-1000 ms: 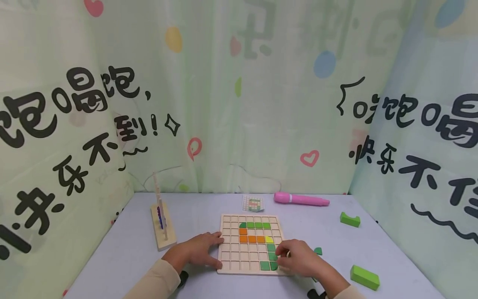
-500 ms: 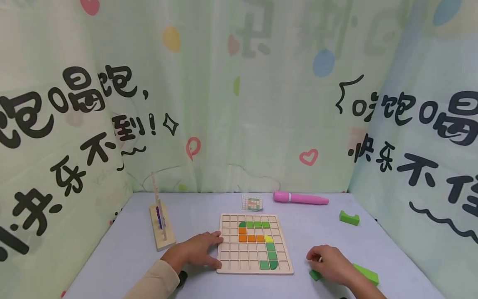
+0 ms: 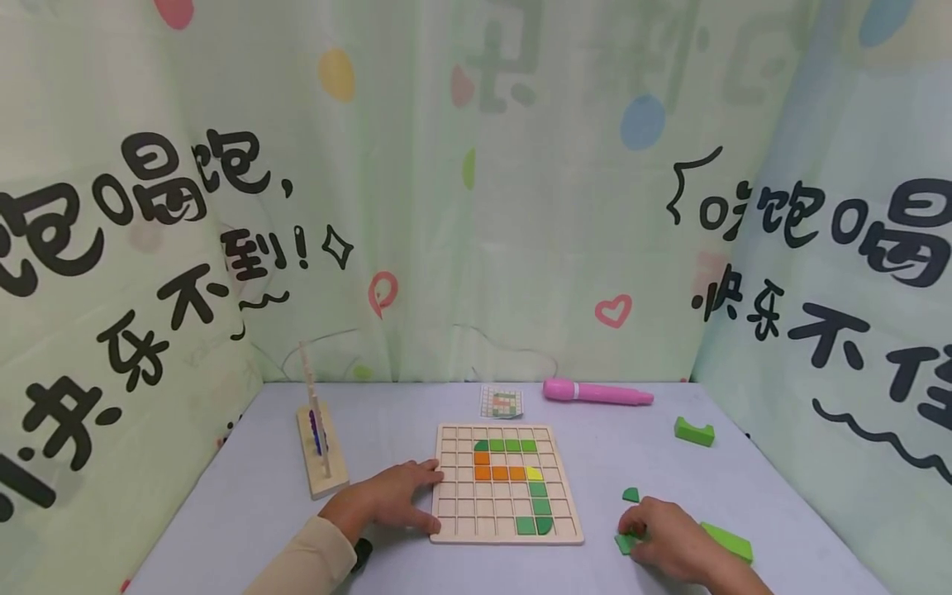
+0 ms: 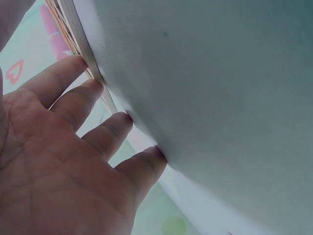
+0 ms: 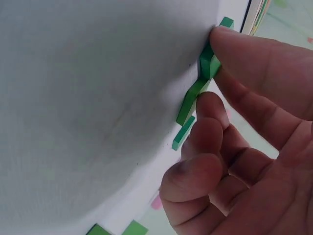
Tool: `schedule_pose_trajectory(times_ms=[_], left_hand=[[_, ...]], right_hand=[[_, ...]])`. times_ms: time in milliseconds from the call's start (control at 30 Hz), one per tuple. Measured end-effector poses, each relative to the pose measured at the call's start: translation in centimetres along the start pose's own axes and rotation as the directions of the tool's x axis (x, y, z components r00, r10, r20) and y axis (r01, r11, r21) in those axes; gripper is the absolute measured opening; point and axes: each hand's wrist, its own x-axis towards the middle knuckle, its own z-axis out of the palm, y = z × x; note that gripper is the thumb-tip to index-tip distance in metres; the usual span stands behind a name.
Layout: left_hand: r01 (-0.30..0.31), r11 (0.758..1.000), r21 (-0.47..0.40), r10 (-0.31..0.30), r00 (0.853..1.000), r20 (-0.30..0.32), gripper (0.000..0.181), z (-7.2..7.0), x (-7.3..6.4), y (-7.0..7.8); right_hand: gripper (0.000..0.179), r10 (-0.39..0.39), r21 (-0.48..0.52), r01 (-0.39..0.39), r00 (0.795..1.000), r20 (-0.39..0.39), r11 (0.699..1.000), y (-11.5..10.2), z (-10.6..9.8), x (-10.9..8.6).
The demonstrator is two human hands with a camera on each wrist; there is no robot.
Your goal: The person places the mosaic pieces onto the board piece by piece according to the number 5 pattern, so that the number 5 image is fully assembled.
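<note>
A wooden grid board (image 3: 454, 510) lies on the table, with green, orange and yellow tiles set in some of its squares. My left hand (image 3: 402, 496) rests at its left edge, fingers spread. In the left wrist view, fingertips (image 4: 93, 84) touch the board's side and the table. To the right of the board, my right hand (image 3: 673, 537) is over a few loose green tiles (image 3: 624, 544). Its thumb and index finger pinch a green tile (image 5: 206, 59) in the right wrist view; the other fingers are curled. A rounded green tile (image 3: 630, 494) lies just beyond.
A small pattern card (image 3: 502, 402) and a pink marker-shaped object (image 3: 598, 392) lie behind the board. At left stands a wooden frame on a base (image 3: 321, 463). Green blocks, one notched (image 3: 694, 431) and one plain (image 3: 729, 541), lie at right. Printed curtains enclose the table.
My right hand has left the board's lower right corner and moved right to the loose green tiles, where its fingers have come down on them. The left hand stays at the board's edge.
</note>
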Motion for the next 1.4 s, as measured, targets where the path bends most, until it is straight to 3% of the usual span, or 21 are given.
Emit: schedule_pose_trajectory(times_ms=[233, 400, 800, 1100, 1400], left_hand=[[-0.006, 1.000, 0.015, 0.006, 1.000, 0.000, 0.080, 0.0, -0.1, 0.0], [-0.019, 1.000, 0.024, 0.019, 1.000, -0.008, 0.079, -0.1, -0.1, 0.1], [-0.032, 0.999, 0.029, 0.032, 0.999, -0.008, 0.080, 0.0, -0.3, 0.1], [-0.037, 0.998, 0.047, 0.037, 0.999, -0.015, 0.079, -0.2, -0.5, -0.2], [-0.028, 0.999, 0.029, 0.029, 0.999, -0.019, 0.078, -0.1, -0.7, 0.3]], right_hand=[[0.031, 0.004, 0.011, -0.003, 0.998, -0.064, 1.000, -0.6, 0.2, -0.2], [0.028, -0.036, 0.035, 0.039, 0.996, -0.084, 0.999, -1.0, 0.2, 0.0], [0.016, -0.164, 0.229, 0.166, 0.986, -0.032, 0.959, -1.9, -0.6, 1.5], [0.015, -0.258, 0.362, 0.228, 0.965, 0.036, 0.904, -5.5, 0.7, 2.9], [0.009, -0.349, 0.317, 0.303, 0.932, 0.100, 0.899, -9.8, 2.2, 3.9]])
